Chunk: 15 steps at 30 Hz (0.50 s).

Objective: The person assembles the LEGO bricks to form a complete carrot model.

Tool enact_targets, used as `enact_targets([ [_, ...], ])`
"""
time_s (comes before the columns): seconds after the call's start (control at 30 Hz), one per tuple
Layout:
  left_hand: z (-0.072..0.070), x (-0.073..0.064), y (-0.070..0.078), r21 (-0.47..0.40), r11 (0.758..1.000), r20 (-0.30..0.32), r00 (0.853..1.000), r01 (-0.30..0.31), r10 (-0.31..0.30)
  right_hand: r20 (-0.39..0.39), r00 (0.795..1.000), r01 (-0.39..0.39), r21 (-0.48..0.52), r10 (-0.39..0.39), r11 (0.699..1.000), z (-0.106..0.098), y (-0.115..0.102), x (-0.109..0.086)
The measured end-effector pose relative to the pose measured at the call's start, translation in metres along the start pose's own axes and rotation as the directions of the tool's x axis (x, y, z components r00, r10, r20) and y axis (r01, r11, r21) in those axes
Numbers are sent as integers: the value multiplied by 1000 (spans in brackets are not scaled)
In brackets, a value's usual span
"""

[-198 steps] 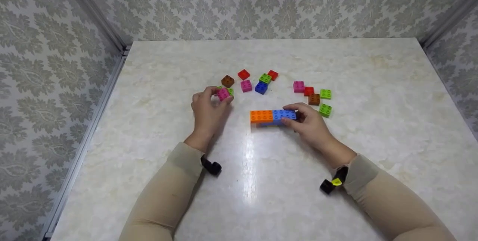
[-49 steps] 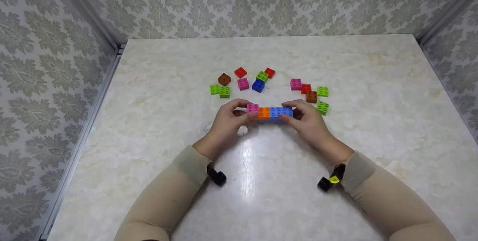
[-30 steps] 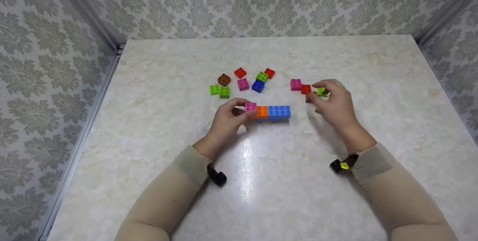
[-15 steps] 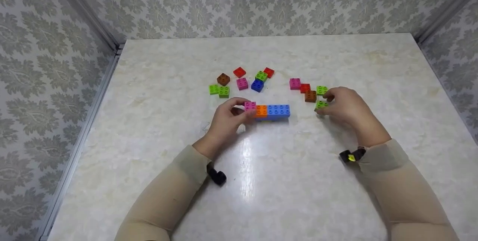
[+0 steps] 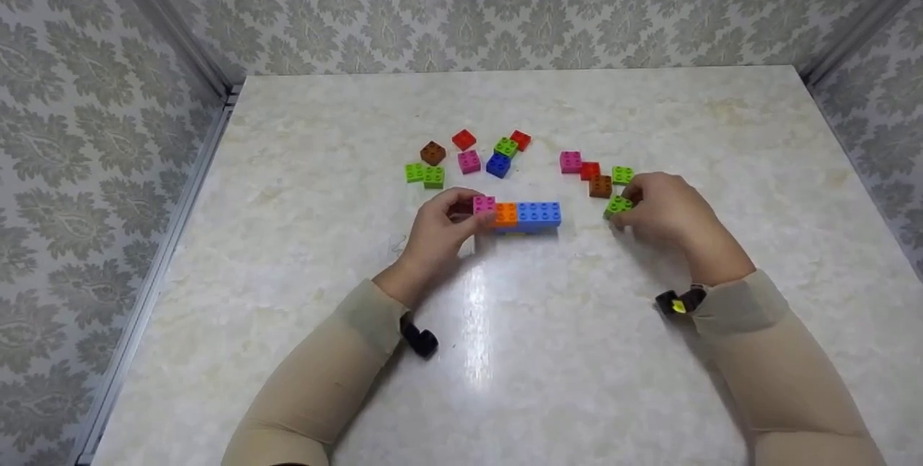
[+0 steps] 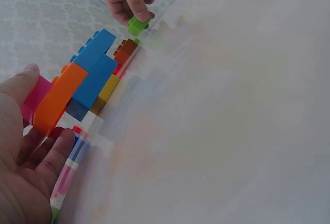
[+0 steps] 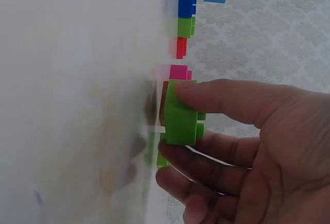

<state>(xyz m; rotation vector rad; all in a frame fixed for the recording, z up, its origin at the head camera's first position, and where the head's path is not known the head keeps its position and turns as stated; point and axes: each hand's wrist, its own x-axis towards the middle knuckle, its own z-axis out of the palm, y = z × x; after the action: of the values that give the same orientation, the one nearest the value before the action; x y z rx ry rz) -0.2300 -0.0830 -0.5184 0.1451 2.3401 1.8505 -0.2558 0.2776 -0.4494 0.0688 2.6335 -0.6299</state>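
My left hand [image 5: 441,234] holds the left end of a joined block of toy building bricks, thumb and fingers about a pink brick [image 5: 484,204] set on an orange brick [image 5: 507,215]. Light blue bricks [image 5: 539,213] form the right part, one above another in the left wrist view, with a yellow brick [image 6: 106,95] low down. To the right, my right hand [image 5: 670,212] pinches a square green brick [image 7: 180,115] between thumb and fingers. That brick looks slightly tilted and raised off the table in the left wrist view.
Beside the right hand lie another green brick [image 5: 622,175], a brown brick [image 5: 600,186], a red brick [image 5: 590,171] and a pink brick [image 5: 570,162]. Farther back left are several loose bricks, among them a dark blue brick [image 5: 498,165]. Patterned walls bound the table [image 5: 346,120].
The pink brick went from the left side onto the orange brick. My right hand let go of the joined bricks, moved right and took hold of the green brick. The left hand stayed put lately.
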Motion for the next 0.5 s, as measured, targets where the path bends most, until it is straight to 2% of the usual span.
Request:
enact_targets([
  [0.13,0,0,0,4,1000,-7,1000,-5,5,-15,998,66,51,-66,996,2,-4,-1],
  [0.3,0,0,1,15,1000,-20,1000,-18,18,-56,987,157,145,-150,977,8,-8,1],
  [0.5,0,1,-1,16,999,-21,999,-36,37,-181,961,252,253,-210,934,17,-10,3],
])
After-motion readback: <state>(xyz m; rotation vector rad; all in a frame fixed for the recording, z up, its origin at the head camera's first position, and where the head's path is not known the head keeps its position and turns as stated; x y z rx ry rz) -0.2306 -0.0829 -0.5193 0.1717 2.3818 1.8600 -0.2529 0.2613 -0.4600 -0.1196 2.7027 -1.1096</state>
